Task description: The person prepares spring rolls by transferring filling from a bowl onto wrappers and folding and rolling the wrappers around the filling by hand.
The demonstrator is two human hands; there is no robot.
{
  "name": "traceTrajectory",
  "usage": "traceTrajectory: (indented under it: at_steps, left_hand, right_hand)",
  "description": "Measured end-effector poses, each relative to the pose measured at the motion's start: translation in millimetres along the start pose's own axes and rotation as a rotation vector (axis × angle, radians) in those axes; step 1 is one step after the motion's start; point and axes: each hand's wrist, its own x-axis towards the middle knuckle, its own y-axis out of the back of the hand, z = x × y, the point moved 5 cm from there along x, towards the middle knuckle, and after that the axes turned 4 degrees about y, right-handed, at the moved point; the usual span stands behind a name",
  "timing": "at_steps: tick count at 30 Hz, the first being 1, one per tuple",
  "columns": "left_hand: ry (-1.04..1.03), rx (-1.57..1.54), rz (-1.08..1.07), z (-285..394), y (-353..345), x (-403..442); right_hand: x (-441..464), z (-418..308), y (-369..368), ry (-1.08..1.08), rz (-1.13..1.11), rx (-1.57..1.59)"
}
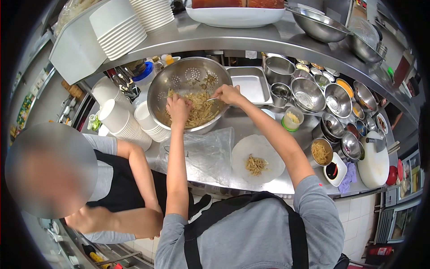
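Note:
A large metal colander (pixel 156 96) holds shredded, pale brown filling (pixel 201 112). My left hand (pixel 179 109) is down in the filling, its fingers bent and partly hidden, so what they hold is unclear. Over the colander's right rim, my right hand (pixel 228 94) grips a thin metal utensil (pixel 211 99) whose tip reaches the filling. On the steel counter in front of me lies a round, translucent wrapper (pixel 273 154) with a small heap of filling (pixel 256 165) on it. A clear plastic bag (pixel 201 154) lies flat to its left.
A co-worker in a grey shirt (pixel 103 179) stands at the left. White container stacks (pixel 130 123) flank the colander. A metal tray (pixel 253 85) lies behind; metal bowls (pixel 308 94) crowd the right side. A steel shelf (pixel 251 38) crosses above the counter.

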Motion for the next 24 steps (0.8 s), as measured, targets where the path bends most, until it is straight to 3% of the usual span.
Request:
traceTrajectory:
  at_steps: [5,8,9,12,14,20,24]
  left_hand:
    - [-0.129,-0.171,-0.014,57.3,40.9,-15.6]
    - [-0.179,-0.380,-0.232,101.6,48.1,-47.0]
    - [-0.229,-0.428,-0.351,112.7,43.5,-59.4]
    - [-0.358,-0.550,-0.550,141.9,10.5,-112.7]
    - [-0.424,-0.563,-0.635,157.8,-22.9,-148.6]
    - [-0.507,-0.587,-0.706,196.0,-82.7,-215.8]
    - [-0.564,-0.501,-0.708,203.4,-85.8,-227.0]
  right_hand:
    - [-44.2,21.5,49.4,0.102,-0.058,0.031]
    - [-106.6,43.5,79.4,0.194,-0.125,0.107]
    - [-126.1,59.7,78.6,0.133,-0.205,0.201]
    - [-194.0,86.6,68.9,0.026,-0.290,-0.148]
    - [-226.9,115.7,39.0,-0.105,-0.356,-0.178]
    - [-268.8,108.2,6.5,-0.236,-0.329,-0.441]
    - [-276.4,74.5,4.3,-0.086,-0.114,-0.643]
